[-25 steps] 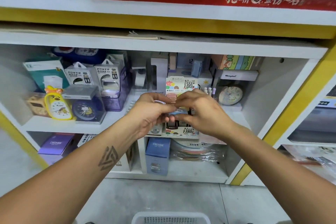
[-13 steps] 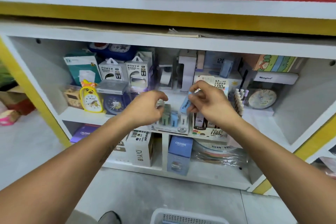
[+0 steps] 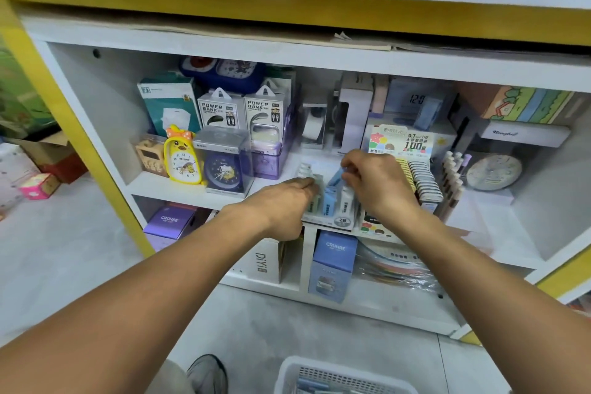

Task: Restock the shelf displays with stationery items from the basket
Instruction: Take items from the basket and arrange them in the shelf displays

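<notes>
Both hands reach into the white shelf unit (image 3: 166, 192) at the front edge of its upper board. Left hand (image 3: 284, 205) lies knuckles-up with fingers curled at the left end of a small display tray (image 3: 332, 222) marked 2B; fingertips touch a pale green pack (image 3: 316, 198) standing in it, though whether they grip it cannot be told. Right hand (image 3: 374, 182) is curled over the tray from the right, thumb and fingers pinching a tilted light blue pack (image 3: 335, 176) above the row of blue and white packs (image 3: 331, 201) already standing upright. Just right of the tray sits a lead refill display (image 3: 415, 145) printed 0.7 HB and 100, with rows of yellow and grey cases (image 3: 422, 179) sloping toward the front edge. Beside those, a row of pens (image 3: 451, 185) stands upright, and a round clock (image 3: 494, 171) sits near the right wall. Toward the left end of the same board: a yellow duck clock (image 3: 182, 158), a blue clock in a clear box (image 3: 224, 166), and two power bank boxes (image 3: 243, 110) behind them. On the lower board, purple CRUHRE boxes (image 3: 171, 222) lie at the left and a blue CRUHRE box (image 3: 332, 265) stands near the middle divider. White basket (image 3: 319, 368) sits on the floor at the bottom edge of view, with bluish items inside, too small to identify. A grey shoe (image 3: 208, 373) shows left of it.
</notes>
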### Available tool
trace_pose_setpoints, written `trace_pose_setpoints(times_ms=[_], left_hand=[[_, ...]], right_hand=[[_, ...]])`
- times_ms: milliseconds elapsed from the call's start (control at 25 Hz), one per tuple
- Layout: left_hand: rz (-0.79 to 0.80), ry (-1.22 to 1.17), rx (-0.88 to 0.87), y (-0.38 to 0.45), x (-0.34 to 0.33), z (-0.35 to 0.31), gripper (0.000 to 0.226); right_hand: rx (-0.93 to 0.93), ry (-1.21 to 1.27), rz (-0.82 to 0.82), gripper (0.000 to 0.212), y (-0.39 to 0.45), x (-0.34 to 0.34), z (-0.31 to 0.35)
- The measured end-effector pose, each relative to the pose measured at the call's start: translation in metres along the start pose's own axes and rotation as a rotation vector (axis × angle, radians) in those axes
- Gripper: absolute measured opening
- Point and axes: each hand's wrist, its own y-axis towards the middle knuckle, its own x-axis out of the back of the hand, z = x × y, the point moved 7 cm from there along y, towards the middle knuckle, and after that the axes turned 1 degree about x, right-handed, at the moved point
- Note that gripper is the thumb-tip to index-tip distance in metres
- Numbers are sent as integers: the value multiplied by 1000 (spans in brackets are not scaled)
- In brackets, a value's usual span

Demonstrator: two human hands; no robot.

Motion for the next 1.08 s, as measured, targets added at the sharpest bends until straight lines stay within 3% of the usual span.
trace_pose_setpoints(times_ms=[320,520,640,800,920,1080], left_hand=[[-12,11,-10,1,-1,0,85],[-6,14,-8,2,-2,1,86],[-8,10,-4,2,-1,0,84],[-160,20,-13,-1,14,-10,62],[-279,44,-14,-5,23,-28,39],[-138,-64,16,-10,3,-55,17]], right_hand=[[27,-82,114,8,7,-17,5],[-3,-269,233,21,6,-24,9],[-6,-249,258,26,2,-25,15],[154,-171,153,35,-10,-10,35],[126,-63,143,34,-25,5,34],[-33,38,259,29,-59,6,14]])
